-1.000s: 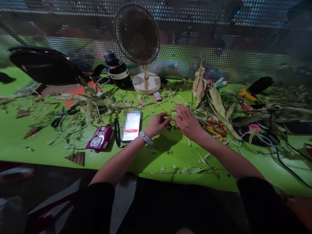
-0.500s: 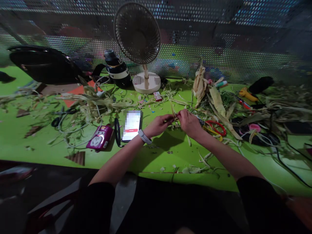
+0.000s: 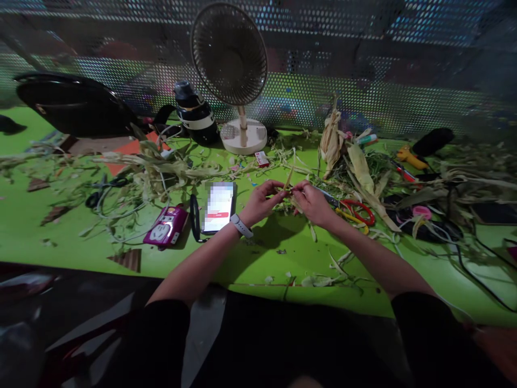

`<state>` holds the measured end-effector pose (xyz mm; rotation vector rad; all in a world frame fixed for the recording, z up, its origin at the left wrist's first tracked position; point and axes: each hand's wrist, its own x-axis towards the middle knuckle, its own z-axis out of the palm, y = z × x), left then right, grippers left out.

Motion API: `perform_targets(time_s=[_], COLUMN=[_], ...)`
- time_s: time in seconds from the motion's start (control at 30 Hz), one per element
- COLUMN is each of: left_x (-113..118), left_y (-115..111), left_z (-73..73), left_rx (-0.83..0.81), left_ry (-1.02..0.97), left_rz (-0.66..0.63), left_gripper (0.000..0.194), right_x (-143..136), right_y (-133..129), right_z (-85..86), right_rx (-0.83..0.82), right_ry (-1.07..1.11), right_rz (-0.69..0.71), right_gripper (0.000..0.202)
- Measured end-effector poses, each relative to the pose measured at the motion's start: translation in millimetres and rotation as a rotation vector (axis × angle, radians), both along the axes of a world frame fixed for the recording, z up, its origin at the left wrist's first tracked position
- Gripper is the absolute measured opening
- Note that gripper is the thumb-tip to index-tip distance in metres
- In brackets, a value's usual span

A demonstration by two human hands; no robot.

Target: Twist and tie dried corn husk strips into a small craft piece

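Observation:
My left hand (image 3: 264,202), with a pale watch band (image 3: 241,226) at its wrist, pinches a thin strip of corn husk (image 3: 289,177) that points upward from the fingers. Close against it, my right hand (image 3: 312,203) has thumb and fingers pressed together at the strip's lower end. What lies between the two sets of fingertips is small and partly hidden. Husk scraps lie on the green table just beneath and behind both hands. Red-handled scissors (image 3: 358,212) rest to the right of my right hand.
A lit phone (image 3: 219,207) and a purple socket block (image 3: 165,227) lie left of my hands. A fan (image 3: 243,137) and a dark bottle (image 3: 196,116) stand at the back. Dried husks (image 3: 361,167), cables and a yellow glue gun (image 3: 412,157) crowd the right side.
My left hand's fingers have lifted and rounded a little, and the husk strip leans more to the right. My right hand has barely shifted; the hands stay together.

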<state>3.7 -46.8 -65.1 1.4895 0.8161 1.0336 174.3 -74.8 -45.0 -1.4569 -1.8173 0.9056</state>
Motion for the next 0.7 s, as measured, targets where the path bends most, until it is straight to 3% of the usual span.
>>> perform_targets(time_s=[0.1,0.2,0.3,0.47,0.7], left_x=[-0.8,-1.1,-1.0,-1.1,-2.7], left_y=[0.8,-0.3,-1.4,-2.9,-0.9], left_z=[2.1,4.9,7.5,9.8,9.4], left_rx=[-0.112,-0.225,-0.297,-0.312,-0.325], left_ry=[-0.108,-0.175,-0.228,-0.219,-0.096], left_rz=[-0.020,-0.032,-0.039,-0.090,-0.113], left_gripper=[0.037,0.042,0.039,0.036,0.039], right_x=[1.4,2.6,3.4,3.5,8.0], right_y=[4.1,7.6,8.1,4.9,6.2], right_z=[-8.1,-14.6,-12.6,-2.6,-8.3], right_rx=[-0.120,-0.094,0.007,-0.040,0.382], right_ry=[0.273,0.324,0.169,0.038,-0.465], right_rz=[0.035,0.046,0.050,0.089,0.002], right_gripper=[0.024,0.027,0.022,0.026,0.035])
